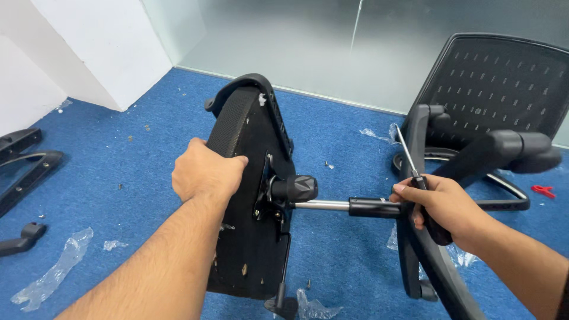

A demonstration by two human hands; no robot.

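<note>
Loose black parts (24,160) and plastic wrap (56,269) lie on the blue carpet (148,172) at the left. The left hand (204,172) grips the edge of the tipped seat (249,195). The gas cylinder (344,205) runs right to the base (427,237), where the right hand (441,207) holds a screwdriver (409,157). A mesh backrest (504,83) stands behind.

Chair base (435,261) cut off at the lower edge; screwdriver (415,178) handle hidden within the right hand (441,207); seat (249,195) top face turned away; small fasteners (329,165) on the carpet (344,261) too small to identify
</note>
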